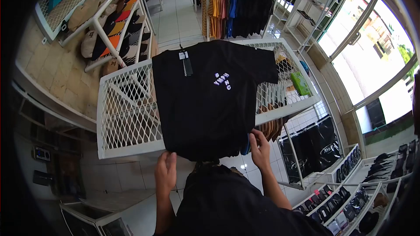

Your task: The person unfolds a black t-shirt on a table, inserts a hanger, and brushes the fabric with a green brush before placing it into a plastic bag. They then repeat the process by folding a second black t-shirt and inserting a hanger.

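Observation:
A black T-shirt (201,109) is spread out on a white wire-mesh table, its lower end hanging over the near edge. Small white and purple letters (222,81) are printed on its chest, and a dark hang tag (187,64) lies below the collar. At the shirt's near left corner, my left hand (166,169) is closed on the hem, its fingertips partly hidden. My right hand (261,149) pinches the near right corner of the hem between thumb and fingers. A bit of blue (249,143) shows beside that hand.
The mesh table's white frame (127,153) borders the shirt. A green packet (300,83) lies on the mesh at right, with clothes on hangers (273,129) below. Cap shelves (118,26) stand left, a clothes rack (238,13) ahead, and display shelves (345,205) at lower right.

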`<state>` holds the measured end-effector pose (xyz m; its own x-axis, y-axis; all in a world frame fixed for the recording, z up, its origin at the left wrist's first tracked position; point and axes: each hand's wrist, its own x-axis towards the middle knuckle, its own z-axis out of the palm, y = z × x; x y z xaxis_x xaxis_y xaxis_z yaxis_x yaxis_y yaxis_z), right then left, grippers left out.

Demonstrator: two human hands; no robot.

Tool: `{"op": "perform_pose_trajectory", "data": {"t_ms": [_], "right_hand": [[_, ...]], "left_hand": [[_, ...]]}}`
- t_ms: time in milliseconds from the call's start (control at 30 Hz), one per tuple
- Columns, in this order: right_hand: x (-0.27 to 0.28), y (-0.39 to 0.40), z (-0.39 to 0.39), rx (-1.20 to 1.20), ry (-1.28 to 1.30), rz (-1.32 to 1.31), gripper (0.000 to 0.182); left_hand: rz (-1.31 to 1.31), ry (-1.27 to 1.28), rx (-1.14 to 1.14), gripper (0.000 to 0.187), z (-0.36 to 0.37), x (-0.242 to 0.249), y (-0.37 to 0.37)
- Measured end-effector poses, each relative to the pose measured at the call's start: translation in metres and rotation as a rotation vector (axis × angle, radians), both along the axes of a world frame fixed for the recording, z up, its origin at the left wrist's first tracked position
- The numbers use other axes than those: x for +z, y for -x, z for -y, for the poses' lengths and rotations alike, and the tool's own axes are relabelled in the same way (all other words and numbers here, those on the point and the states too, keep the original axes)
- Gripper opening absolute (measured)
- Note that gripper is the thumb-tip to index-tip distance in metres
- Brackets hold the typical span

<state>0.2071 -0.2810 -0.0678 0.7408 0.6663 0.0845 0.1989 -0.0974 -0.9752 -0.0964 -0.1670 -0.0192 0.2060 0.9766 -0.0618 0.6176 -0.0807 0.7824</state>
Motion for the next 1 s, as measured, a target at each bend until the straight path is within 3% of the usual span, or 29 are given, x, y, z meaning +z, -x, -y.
{"op": "perform_pose_trajectory", "data": {"t_ms": [100,200,300,400,467,533,633,667,733,767,833,867,1000], "right_hand": [[-0.006,-0.009,-0.011,0.121,0.009,-0.030,0.026],[-0.003,-0.016,-0.015,0.278,-0.164,-0.333,0.015],[0.014,-0.027,-0.017,0.381,-0.285,-0.453,0.006],[0.022,-0.043,-0.024,0.484,-0.232,-0.610,0.023],[0.024,-0.047,-0.025,0.546,-0.183,-0.676,0.027],[0.055,-0.030,-0.026,0.483,-0.360,-0.944,0.034],[0.032,-0.044,-0.028,0.452,-0.396,-1.087,0.050],[0.028,-0.049,-0.021,0.450,-0.395,-1.086,0.050],[0.055,-0.044,-0.010,0.404,-0.395,-0.863,0.021],[0.044,-0.056,-0.007,0.404,-0.392,-0.863,0.021],[0.031,-0.079,-0.002,0.508,-0.675,-0.796,0.005],[0.040,-0.080,0.004,0.406,-0.606,-0.811,0.015],[0.024,-0.091,0.004,0.388,-0.284,-0.663,0.008]], "left_hand": [[0.246,0.016,-0.036,0.033,-0.005,-0.023,-0.010],[0.470,0.045,-0.011,0.032,-0.003,-0.025,-0.015],[0.640,0.024,0.027,0.031,0.000,-0.016,-0.013],[0.731,0.087,0.103,0.034,0.004,0.011,-0.019],[0.752,0.097,0.100,0.033,-0.001,-0.001,-0.014],[0.818,0.092,0.117,0.031,0.001,0.010,-0.024],[0.830,0.107,0.164,0.033,-0.001,-0.003,-0.018],[0.831,0.110,0.163,0.033,0.002,-0.007,-0.018],[0.800,0.089,0.207,0.034,0.006,-0.007,-0.020],[0.801,0.092,0.209,0.034,0.007,-0.010,-0.017],[0.804,0.133,0.181,0.034,0.008,-0.024,-0.009],[0.802,0.139,0.183,0.034,0.011,-0.030,-0.008],[0.818,0.207,0.165,0.033,0.020,-0.030,-0.016]]}}
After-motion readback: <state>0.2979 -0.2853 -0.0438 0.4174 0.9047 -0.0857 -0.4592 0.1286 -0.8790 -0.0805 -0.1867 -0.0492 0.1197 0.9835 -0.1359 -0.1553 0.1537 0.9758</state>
